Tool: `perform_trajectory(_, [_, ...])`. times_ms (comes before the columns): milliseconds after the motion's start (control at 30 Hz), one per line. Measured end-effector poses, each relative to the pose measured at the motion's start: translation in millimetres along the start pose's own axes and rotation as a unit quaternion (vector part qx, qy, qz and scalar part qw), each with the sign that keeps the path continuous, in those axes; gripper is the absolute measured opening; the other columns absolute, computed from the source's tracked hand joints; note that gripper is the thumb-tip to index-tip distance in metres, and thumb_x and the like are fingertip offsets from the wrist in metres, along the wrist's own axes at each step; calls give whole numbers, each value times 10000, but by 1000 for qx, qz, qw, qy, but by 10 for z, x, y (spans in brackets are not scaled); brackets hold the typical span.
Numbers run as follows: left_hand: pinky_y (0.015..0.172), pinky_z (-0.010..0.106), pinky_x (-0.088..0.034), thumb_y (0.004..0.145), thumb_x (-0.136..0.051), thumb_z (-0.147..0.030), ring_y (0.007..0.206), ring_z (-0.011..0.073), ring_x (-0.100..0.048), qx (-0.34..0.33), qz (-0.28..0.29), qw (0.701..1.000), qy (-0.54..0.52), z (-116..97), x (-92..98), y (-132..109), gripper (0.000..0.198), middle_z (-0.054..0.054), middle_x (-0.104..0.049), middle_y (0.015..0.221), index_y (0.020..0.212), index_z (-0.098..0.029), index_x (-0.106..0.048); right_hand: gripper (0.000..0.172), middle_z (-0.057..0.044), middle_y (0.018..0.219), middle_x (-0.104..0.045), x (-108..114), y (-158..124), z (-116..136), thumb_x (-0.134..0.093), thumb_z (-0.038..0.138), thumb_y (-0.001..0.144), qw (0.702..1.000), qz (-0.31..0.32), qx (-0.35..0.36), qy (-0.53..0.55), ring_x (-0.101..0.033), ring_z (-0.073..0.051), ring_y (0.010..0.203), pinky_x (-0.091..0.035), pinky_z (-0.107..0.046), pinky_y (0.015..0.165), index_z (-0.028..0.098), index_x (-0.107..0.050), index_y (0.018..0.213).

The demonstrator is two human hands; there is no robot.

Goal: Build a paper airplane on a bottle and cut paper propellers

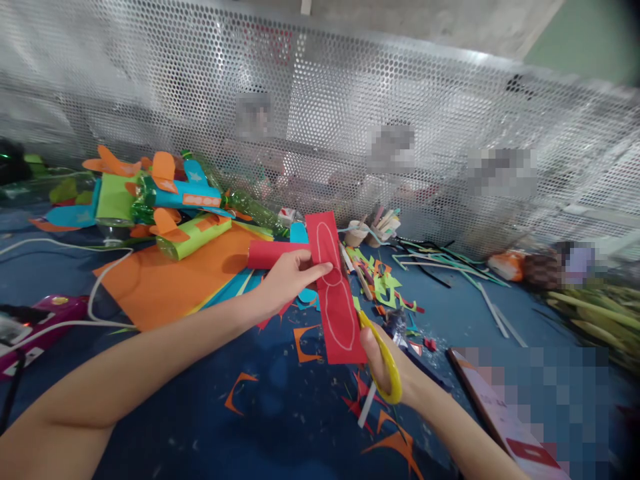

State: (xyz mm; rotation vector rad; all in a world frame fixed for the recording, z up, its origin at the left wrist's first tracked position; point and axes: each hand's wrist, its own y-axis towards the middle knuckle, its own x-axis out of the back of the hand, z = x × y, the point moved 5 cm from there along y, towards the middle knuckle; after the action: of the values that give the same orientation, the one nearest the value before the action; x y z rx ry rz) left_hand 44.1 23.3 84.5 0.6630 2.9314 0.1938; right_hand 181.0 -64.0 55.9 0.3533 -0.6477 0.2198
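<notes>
My left hand [295,277] pinches a long strip of red paper [335,317] near its middle, thumb on top. A propeller-like outline with two rounded blades is drawn on the strip in a pale line. Yellow-handled scissors [391,373] are in my right hand [385,357], by the strip's lower right edge; the paper hides most of their blades. Behind my left hand a red paper-covered cylinder [270,255] lies on its side. Orange paper scraps [306,345] and red scraps [357,400] are scattered beneath the strip.
Paper-covered bottle planes [185,193] are piled at the back left beside orange sheets [145,280]. Two pots of pens [384,227] stand before a perforated metal screen [320,100]. A phone or tablet [500,407] lies at right; a magenta power strip [45,333] with white cables is at left.
</notes>
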Motion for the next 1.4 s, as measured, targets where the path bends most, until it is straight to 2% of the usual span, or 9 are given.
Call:
perform_trajectory(100, [672,287,-493,762,-629,-269,722,155,-623,1,18,1000,-11,18,-25,-7,173,64,-663,802,840,-115,-628,451,-53,859,-619,-19,-15,-21,-202,473,932,1000,12,-6,27,-571,-199,753,-468,-306,721,195,-554,968])
perform_trajectory(300, [589,266,-486,767,-625,-314,618,130,-596,-17,22,999,22,47,-15,-5,205,50,-644,746,823,-119,-605,507,-45,714,-581,9,-23,-59,-183,520,917,1000,2,-21,-11,-532,-194,646,-455,-296,589,189,-565,869])
perform_trajectory(467, [559,256,-468,770,-617,-337,588,125,-586,-40,13,997,66,28,-2,-9,223,46,-637,722,821,-120,-604,437,-32,758,-568,15,-9,-34,-214,492,925,1000,0,-15,-15,-504,-171,660,-436,-277,611,191,-521,844])
perform_trajectory(633, [574,261,-464,779,-603,-344,610,132,-596,-51,23,995,82,25,-5,-9,236,65,-651,763,835,-115,-607,459,-13,682,-509,26,2,-1,-206,537,905,999,-16,-22,-32,-433,-149,586,-403,-269,557,194,-473,754])
perform_trajectory(833, [590,267,-467,781,-600,-346,646,140,-607,-45,28,996,73,36,-2,-5,248,74,-654,805,857,-109,-599,427,-20,709,-532,20,5,-65,-226,490,917,999,-19,-32,-15,-467,-163,642,-410,-276,597,184,-498,795])
perform_trajectory(1200, [573,242,-466,780,-611,-276,618,122,-596,-15,14,999,47,3,-16,-17,156,33,-628,701,762,-121,-597,451,-5,618,-503,-4,-14,-136,-236,520,906,997,-27,-66,-5,-425,-131,537,-364,-256,509,179,-459,712])
perform_trajectory(1400, [597,253,-471,773,-618,-273,637,128,-600,-2,14,1000,25,8,-23,-20,153,40,-642,730,781,-120,-611,503,0,553,-475,-11,-4,-133,-228,579,881,997,-37,-73,0,-428,-136,505,-356,-244,444,183,-476,696])
